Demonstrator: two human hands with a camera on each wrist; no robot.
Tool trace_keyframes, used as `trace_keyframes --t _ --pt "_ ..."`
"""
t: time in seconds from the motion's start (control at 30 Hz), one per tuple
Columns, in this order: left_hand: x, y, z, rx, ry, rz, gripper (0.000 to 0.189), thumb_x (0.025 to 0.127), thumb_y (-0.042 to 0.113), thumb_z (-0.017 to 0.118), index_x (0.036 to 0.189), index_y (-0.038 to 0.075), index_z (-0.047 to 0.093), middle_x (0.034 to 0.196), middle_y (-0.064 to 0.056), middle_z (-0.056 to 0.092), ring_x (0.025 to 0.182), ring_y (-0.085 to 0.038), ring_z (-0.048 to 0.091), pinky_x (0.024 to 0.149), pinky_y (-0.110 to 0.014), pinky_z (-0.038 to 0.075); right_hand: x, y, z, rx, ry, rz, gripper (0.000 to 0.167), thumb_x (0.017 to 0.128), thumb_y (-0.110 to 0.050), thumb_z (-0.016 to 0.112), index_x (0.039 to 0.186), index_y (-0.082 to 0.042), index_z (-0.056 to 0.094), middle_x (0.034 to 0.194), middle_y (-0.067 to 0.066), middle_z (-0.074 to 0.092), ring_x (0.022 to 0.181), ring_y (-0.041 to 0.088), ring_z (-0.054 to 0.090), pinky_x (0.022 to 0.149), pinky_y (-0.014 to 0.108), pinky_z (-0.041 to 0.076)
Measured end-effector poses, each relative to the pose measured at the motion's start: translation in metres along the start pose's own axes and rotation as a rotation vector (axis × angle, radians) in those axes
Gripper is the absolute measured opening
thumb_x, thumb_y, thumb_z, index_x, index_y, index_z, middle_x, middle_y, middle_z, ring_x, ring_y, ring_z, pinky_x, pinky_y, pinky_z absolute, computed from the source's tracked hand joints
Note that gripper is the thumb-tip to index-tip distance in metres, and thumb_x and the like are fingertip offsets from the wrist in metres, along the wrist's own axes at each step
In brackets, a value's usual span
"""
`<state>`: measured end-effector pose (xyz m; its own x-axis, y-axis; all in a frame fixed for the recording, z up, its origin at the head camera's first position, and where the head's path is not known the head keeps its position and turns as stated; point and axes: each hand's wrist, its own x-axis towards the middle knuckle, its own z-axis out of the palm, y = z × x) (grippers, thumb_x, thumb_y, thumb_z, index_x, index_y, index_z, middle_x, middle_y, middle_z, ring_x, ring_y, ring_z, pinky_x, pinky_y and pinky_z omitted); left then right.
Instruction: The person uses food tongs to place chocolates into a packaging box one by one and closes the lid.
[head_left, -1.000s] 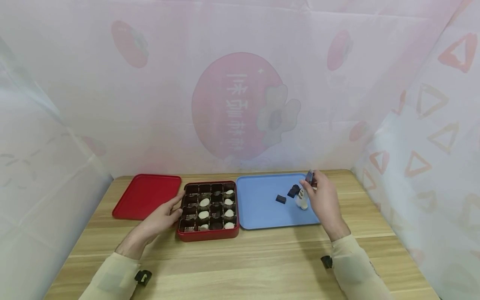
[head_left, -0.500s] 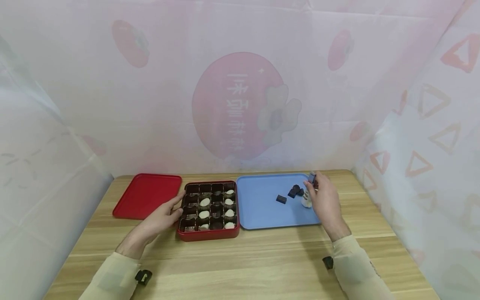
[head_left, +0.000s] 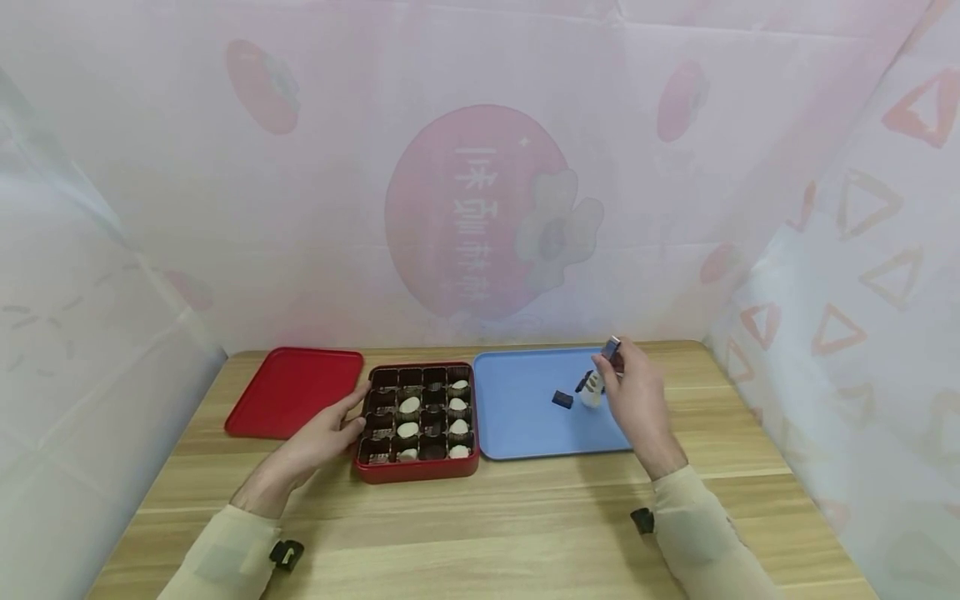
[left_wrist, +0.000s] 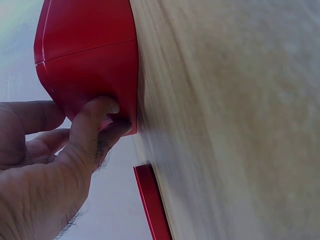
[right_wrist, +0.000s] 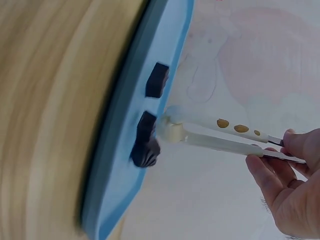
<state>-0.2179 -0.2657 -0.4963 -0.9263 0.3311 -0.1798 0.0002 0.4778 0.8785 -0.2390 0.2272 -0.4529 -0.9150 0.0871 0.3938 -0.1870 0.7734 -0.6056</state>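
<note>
My right hand grips a pair of white tongs with brown oval marks. Their tips hang over the blue tray, close by a dark ridged chocolate and a dark block-shaped one. A separate dark rectangular chocolate lies to their left on the tray. My left hand rests its fingers and thumb against the left side of a red box. Inside that box, a divided insert holds white chocolates in the rightmost and second columns, with dark pieces between them.
A red lid lies flat at the left, behind my left hand. The box and tray sit side by side on the wooden table. Printed cloth walls enclose the table's back and sides.
The tongs first shifted slightly right, then swung back left and now overlap the dark chocolates. My right hand moved left with them. My left hand stays at the box.
</note>
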Motion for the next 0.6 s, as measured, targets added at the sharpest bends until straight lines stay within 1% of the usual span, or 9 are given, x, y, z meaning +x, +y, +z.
trace_keyframes --t 0.1,0.3,0.47,0.6 --pt "0.0 0.0 0.0 -0.007 -0.002 0.002 0.075 0.121 0.004 0.05 0.187 -0.002 0.013 0.195 -0.032 0.003 0.179 -0.062 0.003 0.143 -0.078 0.018 0.001 -0.014 0.007 0.03 -0.008 -0.014 0.017 0.117 -0.017 0.074 0.118 0.0 0.071 0.117 0.025 0.082 0.117 0.046 0.085 0.097 0.056 0.074" --pt "0.0 -0.001 0.0 -0.004 -0.002 -0.005 0.076 0.122 0.004 0.05 0.187 -0.001 0.012 0.195 -0.032 0.002 0.179 -0.062 0.003 0.143 -0.078 0.018 0.001 -0.045 0.024 0.1 -0.013 -0.077 0.016 0.116 -0.018 0.076 0.117 -0.003 0.073 0.118 0.02 0.081 0.119 0.042 0.085 0.096 0.047 0.075" --pt "0.0 -0.002 0.0 0.005 0.002 -0.005 0.076 0.122 0.005 0.051 0.187 0.0 0.013 0.195 -0.032 0.004 0.179 -0.062 0.005 0.143 -0.077 0.019 0.002 -0.07 0.039 0.212 -0.019 -0.12 0.011 0.115 -0.017 0.076 0.118 -0.006 0.074 0.12 0.016 0.08 0.121 0.038 0.085 0.098 0.045 0.074" --pt "0.001 -0.003 0.0 0.02 0.008 -0.001 0.075 0.122 0.005 0.052 0.187 0.0 0.015 0.195 -0.032 0.006 0.18 -0.061 0.006 0.143 -0.078 0.019 0.003 -0.087 0.052 0.311 -0.024 -0.12 0.013 0.115 -0.02 0.075 0.12 -0.007 0.074 0.122 0.016 0.08 0.123 0.037 0.085 0.1 0.045 0.074"
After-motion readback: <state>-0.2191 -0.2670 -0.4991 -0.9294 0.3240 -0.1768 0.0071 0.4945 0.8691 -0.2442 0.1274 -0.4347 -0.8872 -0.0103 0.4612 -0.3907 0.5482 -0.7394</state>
